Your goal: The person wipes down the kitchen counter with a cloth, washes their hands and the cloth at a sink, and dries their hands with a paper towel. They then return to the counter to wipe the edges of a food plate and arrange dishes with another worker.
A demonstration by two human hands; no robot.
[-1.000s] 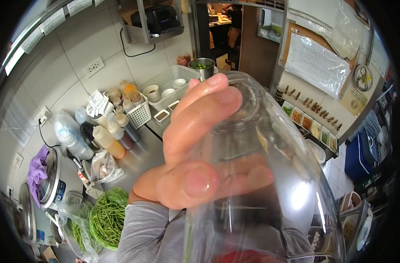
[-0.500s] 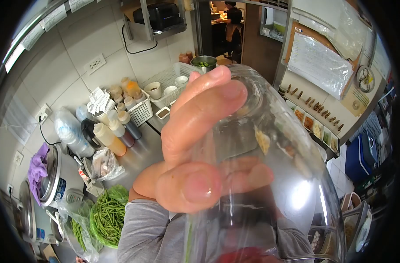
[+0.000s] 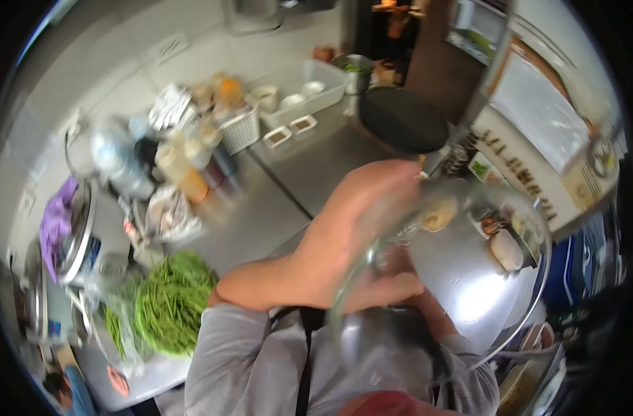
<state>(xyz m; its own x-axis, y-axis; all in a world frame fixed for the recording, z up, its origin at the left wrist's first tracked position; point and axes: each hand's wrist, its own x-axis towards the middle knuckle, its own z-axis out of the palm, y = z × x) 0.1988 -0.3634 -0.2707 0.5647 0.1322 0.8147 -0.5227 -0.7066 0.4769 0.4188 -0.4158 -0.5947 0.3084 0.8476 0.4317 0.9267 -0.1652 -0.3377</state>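
A clear drinking glass [image 3: 403, 232] is close to the camera, its wide rim facing me and blurred by motion. My left hand [image 3: 358, 218] is closed around its far side, fingers on top and thumb below. From the right sleeve, my right forearm [image 3: 435, 317] reaches in behind the glass. The fingers of that hand are mostly hidden by the glass and my left hand. Beyond the glass, a steel counter [image 3: 462, 277] holds small food items, among them a pale yellowish portion [image 3: 439, 213].
Green beans [image 3: 174, 305] in a green bag lie at the left. Sauce bottles [image 3: 181, 172], a plastic bin [image 3: 306, 97] and two sauce dishes [image 3: 277, 136] line the back. A round black pan or tray [image 3: 403, 119] is behind my hand. A blue sleeve [image 3: 77, 388] shows at lower left.
The glass has come down from its raised position, and its rim now faces me. My left hand moved lower and farther from the camera, still holding it. More of the counter shows.
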